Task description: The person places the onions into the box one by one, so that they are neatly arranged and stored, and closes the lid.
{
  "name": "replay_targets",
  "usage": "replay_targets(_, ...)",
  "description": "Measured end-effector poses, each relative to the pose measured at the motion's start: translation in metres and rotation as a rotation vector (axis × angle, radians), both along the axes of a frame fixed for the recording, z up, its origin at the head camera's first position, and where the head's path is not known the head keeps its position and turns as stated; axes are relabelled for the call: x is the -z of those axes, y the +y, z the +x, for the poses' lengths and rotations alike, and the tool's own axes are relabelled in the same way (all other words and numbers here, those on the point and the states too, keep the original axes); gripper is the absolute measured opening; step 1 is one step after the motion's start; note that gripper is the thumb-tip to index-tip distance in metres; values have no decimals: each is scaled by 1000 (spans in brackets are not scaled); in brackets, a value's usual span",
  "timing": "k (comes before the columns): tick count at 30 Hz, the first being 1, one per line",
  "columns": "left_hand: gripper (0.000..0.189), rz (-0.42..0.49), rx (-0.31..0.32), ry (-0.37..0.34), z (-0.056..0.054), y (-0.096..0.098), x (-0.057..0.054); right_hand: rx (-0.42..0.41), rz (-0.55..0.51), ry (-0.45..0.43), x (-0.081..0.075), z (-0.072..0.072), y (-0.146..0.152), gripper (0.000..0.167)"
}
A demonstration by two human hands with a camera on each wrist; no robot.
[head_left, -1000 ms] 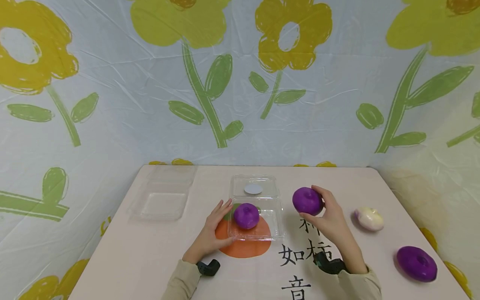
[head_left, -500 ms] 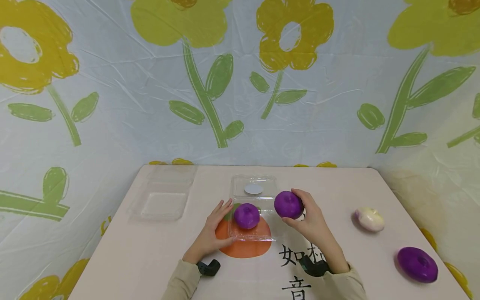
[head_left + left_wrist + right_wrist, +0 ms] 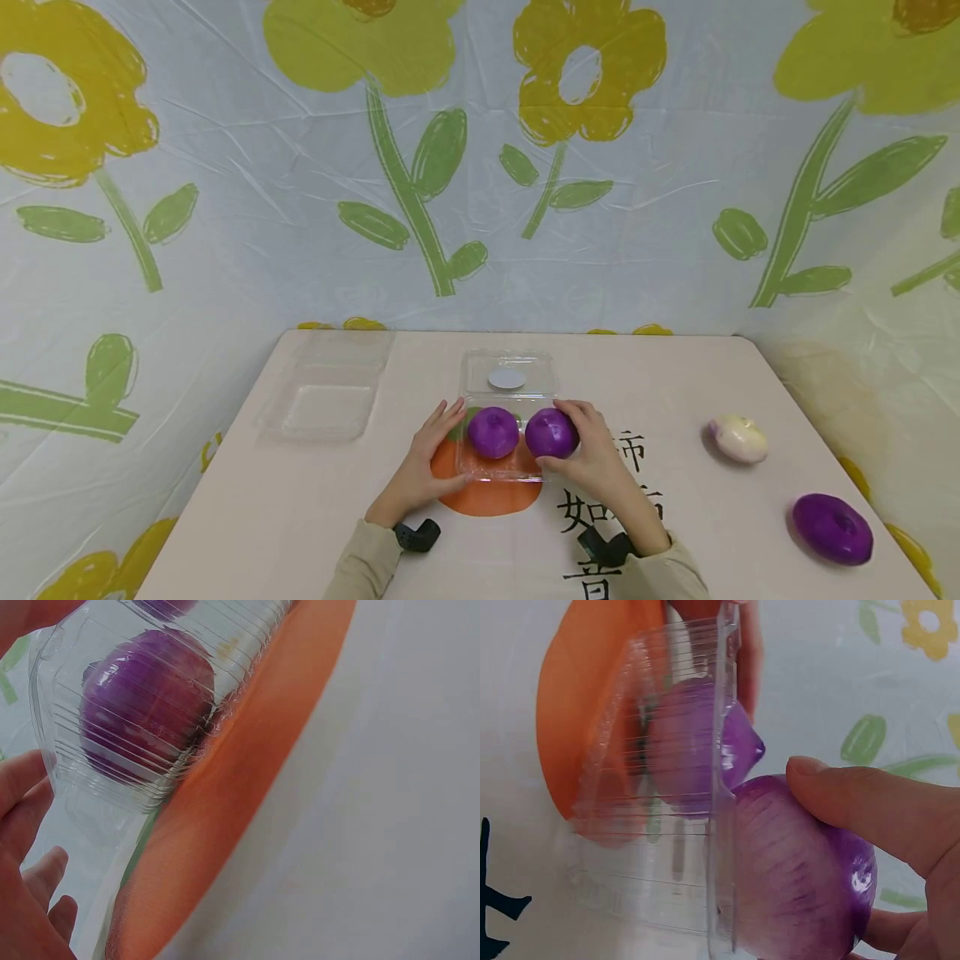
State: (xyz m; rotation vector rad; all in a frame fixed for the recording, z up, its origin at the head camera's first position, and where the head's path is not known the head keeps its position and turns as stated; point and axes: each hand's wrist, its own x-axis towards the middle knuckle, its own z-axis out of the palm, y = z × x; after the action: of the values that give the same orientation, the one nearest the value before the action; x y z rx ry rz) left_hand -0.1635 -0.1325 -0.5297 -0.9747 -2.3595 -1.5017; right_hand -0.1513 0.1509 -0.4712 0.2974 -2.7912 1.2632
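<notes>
A clear plastic clamshell box [image 3: 502, 478] lies with its lid folded back. One purple onion [image 3: 493, 432] sits in its left half. My left hand [image 3: 420, 467] holds the box's left side, thumb at the front corner and fingers farther back. My right hand [image 3: 600, 458] grips another purple onion [image 3: 802, 877] between thumb and fingers, over the right half of the box. In the right wrist view this onion stands at the box's rim [image 3: 721, 862], close beside the first onion [image 3: 694, 750].
Another open clear box [image 3: 322, 412] lies at the back left of the table. To the right are a whitish-purple, onion-like vegetable [image 3: 738, 439] and a large purple onion [image 3: 832, 529]. A white oval sticker [image 3: 507, 378] marks the folded-back lid. Flower-printed cloth surrounds the table.
My right hand has carried its onion leftward and lower, from beside the box to over its right half. The left hand and the onion in the box have stayed put.
</notes>
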Motion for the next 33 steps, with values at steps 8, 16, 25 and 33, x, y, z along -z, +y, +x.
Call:
replay_targets(8, 89, -31, -30, 23, -15, -4, 36, -9, 59, 40, 4, 1, -6, 77)
replay_targets(16, 85, 2, -4, 24, -5, -1, 13, -41, 185, 92, 13, -2, -10, 72)
replay_targets(25, 88, -9, -9, 24, -7, -2, 20, -60, 240, 113, 21, 0, -9, 67)
replay_targets(33, 90, -39, -16, 25, -18, -6, 41, -78, 207, 127, 21, -1, -6, 68)
